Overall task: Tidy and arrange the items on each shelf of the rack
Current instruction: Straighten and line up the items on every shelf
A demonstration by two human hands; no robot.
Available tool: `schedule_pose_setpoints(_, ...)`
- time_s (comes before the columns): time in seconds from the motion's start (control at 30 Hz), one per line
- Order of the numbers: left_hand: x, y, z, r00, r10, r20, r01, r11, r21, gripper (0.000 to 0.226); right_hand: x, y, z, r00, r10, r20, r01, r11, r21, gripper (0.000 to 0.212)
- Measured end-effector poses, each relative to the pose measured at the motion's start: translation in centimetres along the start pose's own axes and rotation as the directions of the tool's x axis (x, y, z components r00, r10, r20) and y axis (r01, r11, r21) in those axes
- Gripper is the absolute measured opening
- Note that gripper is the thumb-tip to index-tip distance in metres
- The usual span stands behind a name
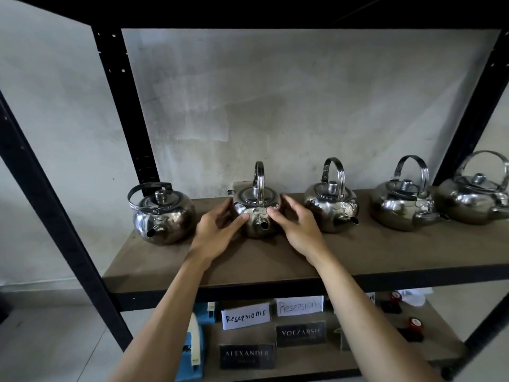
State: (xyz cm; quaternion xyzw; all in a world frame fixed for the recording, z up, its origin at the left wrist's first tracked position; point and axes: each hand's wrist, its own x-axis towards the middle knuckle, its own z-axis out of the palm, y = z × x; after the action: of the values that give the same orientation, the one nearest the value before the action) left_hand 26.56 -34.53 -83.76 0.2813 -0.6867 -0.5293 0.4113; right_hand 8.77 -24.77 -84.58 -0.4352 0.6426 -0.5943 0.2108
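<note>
I'm looking down at the brown shelf board (358, 252) of the black rack (121, 106), five steel kettles lined up along it, and both hands are on the second kettle (257, 213) from the left. My left hand (214, 230) cups its left flank, fingers curled around the belly with the thumb (242, 218) lying across the front just left of the spout; my right hand (297, 224) mirrors it on the right flank, fingers wrapped behind, thumb pressed near the handle bracket. So that's a two-handed hold on the body, palms partly open, nothing else in either hand. The kettle sits on the board, spout pointing straight at me, handle standing upright. To its left, the first kettle (162, 216) has its handle folded down over the lid, spout angled toward the front left. To the right, the third kettle (332, 208) stands just beside my right hand, then the fourth kettle (402, 205), and the fifth kettle (473, 197) at the frame's edge, all three with handles raised. On the lower shelf I can see handwritten paper cards (245, 315), dark name plates (301, 333), a blue stapler (192, 351) and red-topped stamps (414, 323)
</note>
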Motion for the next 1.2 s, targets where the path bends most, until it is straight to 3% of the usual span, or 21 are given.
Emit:
schedule_pose_setpoints(0.1,-0.2,0.3,0.1,1.0,-0.023,-0.009,0.023,0.999,0.028,0.057,0.1,0.0,0.1,1.0,0.009,-0.003,-0.009,1.0,-0.015,0.081)
schedule_pose_setpoints(0.2,-0.8,0.3,-0.4,1.0,-0.007,-0.012,0.01,0.969,0.247,0.048,-0.2,-0.3,0.0,1.0,0.005,0.012,-0.005,0.999,-0.038,0.082)
schedule_pose_setpoints(0.3,-2.1,0.2,-1.4,0.999,0.015,0.031,-0.029,0.847,0.531,0.063,-0.3,-1.5,-0.2,0.997,-0.065,0.033,0.068,0.994,-0.085,0.087)
schedule_pose_setpoints(0.4,-4.0,0.1,-2.2,0.992,-0.085,0.092,-0.007,0.695,0.719,0.081,0.3,-4.0,-0.5,0.973,-0.178,0.147,0.203,0.964,-0.174,0.097)
schedule_pose_setpoints(0.57,-5.6,-0.4,-3.3,0.991,-0.107,0.082,0.006,0.641,0.767,0.081,2.2,-7.4,-1.1,0.9,-0.204,0.385,0.346,0.871,-0.349,0.115)
schedule_pose_setpoints(0.97,-5.8,-0.1,-3.1,0.993,-0.099,0.071,0.004,0.606,0.795,0.07,2.8,-7.5,-1.2,0.917,-0.168,0.362,0.328,0.834,-0.444,0.117)
schedule_pose_setpoints(1.13,-5.8,-0.1,-3.1,0.993,-0.087,0.073,-0.006,0.602,0.798,0.069,2.1,-7.5,-1.2,0.913,-0.168,0.371,0.318,0.864,-0.391,0.12)
schedule_pose_setpoints(1.2,-5.9,-0.2,-3.1,0.994,-0.08,0.07,-0.007,0.607,0.794,0.069,1.4,-6.8,-1.2,0.93,-0.148,0.336,0.251,0.925,-0.285,0.117)
